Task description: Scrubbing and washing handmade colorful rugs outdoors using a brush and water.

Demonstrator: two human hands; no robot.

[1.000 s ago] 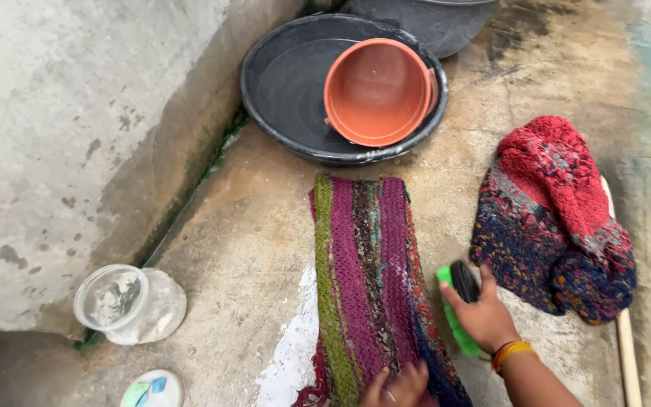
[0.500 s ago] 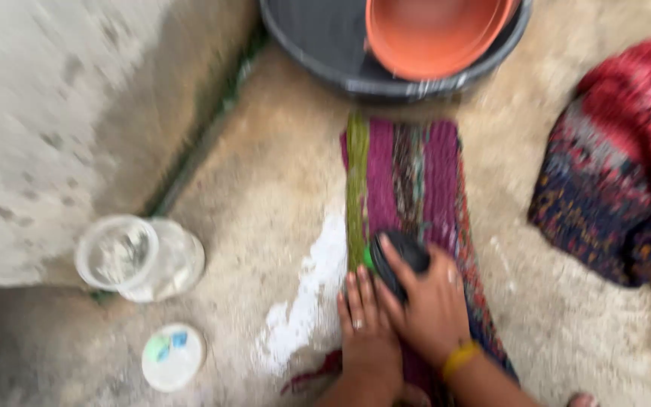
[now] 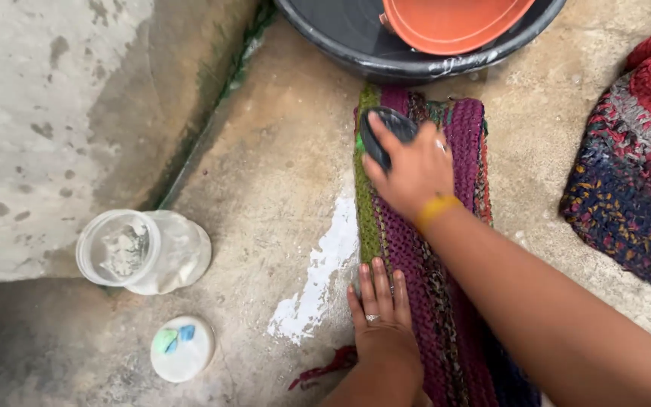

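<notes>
Head view: right hand (image 3: 408,169) closed over a dark-topped scrub brush (image 3: 383,134), pressed on the far end of the striped woven mat (image 3: 416,249), which lies flat on the concrete floor (image 3: 280,173) just near the black basin (image 3: 416,45). Left hand (image 3: 380,305) flat, fingers spread, pinning the near left edge. Mat looks soft, wet, likely heavy (best pinned at the edge). Half a second ago the brush was beside the left hand; now it is farther up.
</notes>
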